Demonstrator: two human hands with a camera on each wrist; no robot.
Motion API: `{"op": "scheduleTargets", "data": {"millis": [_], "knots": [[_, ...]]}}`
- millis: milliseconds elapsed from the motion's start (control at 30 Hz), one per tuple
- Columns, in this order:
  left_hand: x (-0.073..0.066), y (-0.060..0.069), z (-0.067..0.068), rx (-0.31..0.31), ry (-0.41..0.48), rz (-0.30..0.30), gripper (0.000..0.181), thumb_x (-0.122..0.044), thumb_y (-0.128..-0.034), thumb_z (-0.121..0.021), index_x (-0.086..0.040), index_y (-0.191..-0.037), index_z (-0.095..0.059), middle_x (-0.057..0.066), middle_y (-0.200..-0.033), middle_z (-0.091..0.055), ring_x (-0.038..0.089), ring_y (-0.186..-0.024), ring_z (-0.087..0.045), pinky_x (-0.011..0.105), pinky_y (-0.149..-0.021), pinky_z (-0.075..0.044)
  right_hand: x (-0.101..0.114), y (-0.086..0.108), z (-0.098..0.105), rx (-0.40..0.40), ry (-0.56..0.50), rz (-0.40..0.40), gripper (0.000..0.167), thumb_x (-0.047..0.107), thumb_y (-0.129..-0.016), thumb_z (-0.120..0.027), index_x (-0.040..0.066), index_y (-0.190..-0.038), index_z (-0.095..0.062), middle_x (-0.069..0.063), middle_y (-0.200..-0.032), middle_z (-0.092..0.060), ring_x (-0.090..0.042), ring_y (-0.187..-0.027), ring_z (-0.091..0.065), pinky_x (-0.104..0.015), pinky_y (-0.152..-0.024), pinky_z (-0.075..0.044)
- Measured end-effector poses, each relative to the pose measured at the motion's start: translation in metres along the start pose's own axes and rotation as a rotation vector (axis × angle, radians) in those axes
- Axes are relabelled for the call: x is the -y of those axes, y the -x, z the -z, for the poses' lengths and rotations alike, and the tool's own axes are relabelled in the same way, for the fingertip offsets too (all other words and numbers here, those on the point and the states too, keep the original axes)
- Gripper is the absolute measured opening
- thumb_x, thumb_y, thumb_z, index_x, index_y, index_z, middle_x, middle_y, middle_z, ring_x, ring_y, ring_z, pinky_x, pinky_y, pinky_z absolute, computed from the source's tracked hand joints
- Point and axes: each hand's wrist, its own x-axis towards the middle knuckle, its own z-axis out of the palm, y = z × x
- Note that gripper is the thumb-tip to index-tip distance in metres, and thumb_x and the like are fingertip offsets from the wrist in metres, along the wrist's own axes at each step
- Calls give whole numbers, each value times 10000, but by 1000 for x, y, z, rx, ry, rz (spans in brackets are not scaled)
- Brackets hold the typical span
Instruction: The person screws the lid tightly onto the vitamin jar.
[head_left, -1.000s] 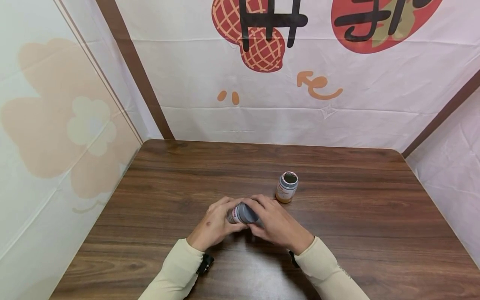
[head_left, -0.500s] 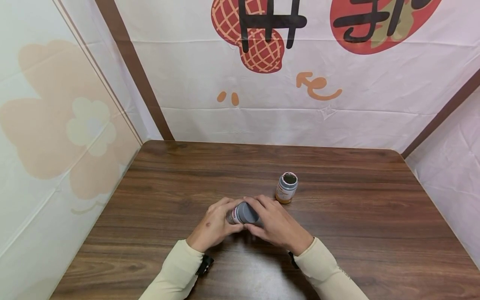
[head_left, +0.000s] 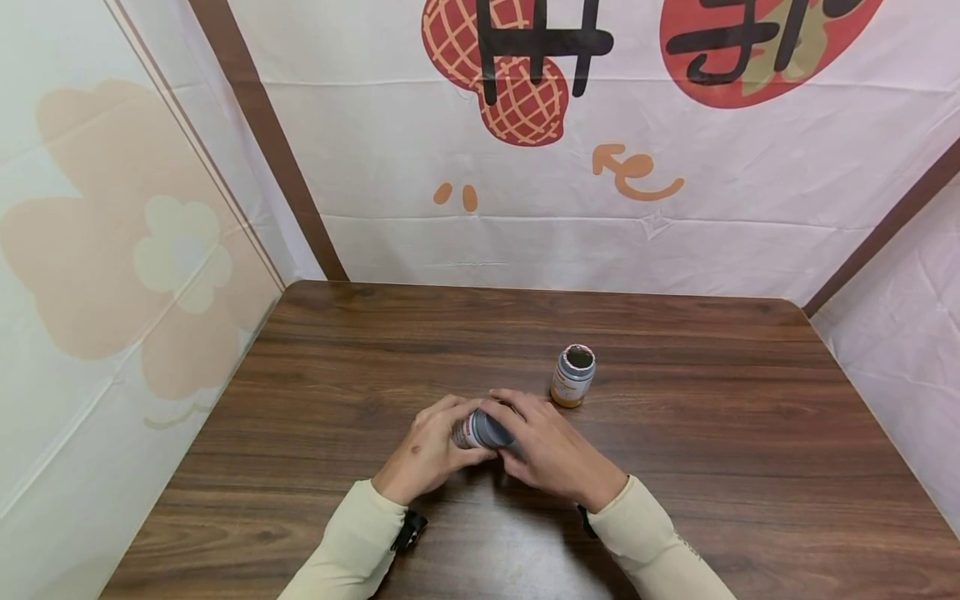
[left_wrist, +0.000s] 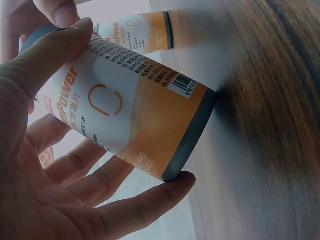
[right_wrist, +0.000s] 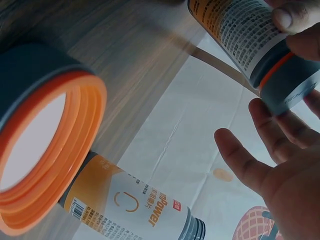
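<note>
My left hand (head_left: 431, 446) grips a tilted supplement bottle (left_wrist: 120, 107), white and orange with a dark base. In the left wrist view the thumb lies across its upper side and the fingers spread beneath. The base edge meets the table. A dark grey cap (right_wrist: 290, 82) with an orange ring sits on the bottle's neck. My right hand (head_left: 555, 446) holds this cap between thumb and fingertips, some fingers spread apart from it. A second bottle (head_left: 573, 379) stands upright without a cap, beyond the right hand. A loose cap (right_wrist: 90, 115) with an orange inside appears close to the right wrist camera.
Both bottles are over a brown wood-grain table (head_left: 360, 350). White printed fabric (head_left: 375, 167) hangs behind it and along both sides. A black strap (head_left: 410, 529) shows at the left wrist.
The fingers of my right hand have shifted round the cap, the thumb moving slightly nearer the body. The left hand and the standing bottle stay in place.
</note>
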Motion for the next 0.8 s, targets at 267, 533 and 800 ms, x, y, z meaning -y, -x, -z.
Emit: {"op": "scheduleTargets", "data": {"millis": [267, 533, 800], "knots": [[-1, 0, 0, 1, 2, 1, 600, -174, -705, -926, -99, -1251, -688, 23, -1052, -660, 173, -920, -642, 366, -789, -540, 0, 1, 0, 18, -24, -19, 661, 93, -823, -766, 96, -1422, -487, -130, -1324, -545, -278, -1150, -578, -439, -934, -490], [-1, 0, 0, 11, 2, 20, 621, -165, -715, -920, -72, -1278, -674, 40, -1070, -660, 176, -916, -638, 359, -784, -539, 1, 0, 0, 26, -26, -51, 620, 152, -843, -755, 74, -1406, -504, -110, -1285, -562, -241, -1107, -586, -417, -889, -502], [-2, -1, 0, 16, 7, 26, 629, -145, -723, -913, -70, -1296, -665, 40, -1071, -660, 176, -920, -637, 364, -788, -537, 1, 1, 1, 18, -20, -66, 626, 190, -867, -756, 50, -1418, -493, -113, -1255, -574, -212, -1042, -591, -397, -839, -510]]}}
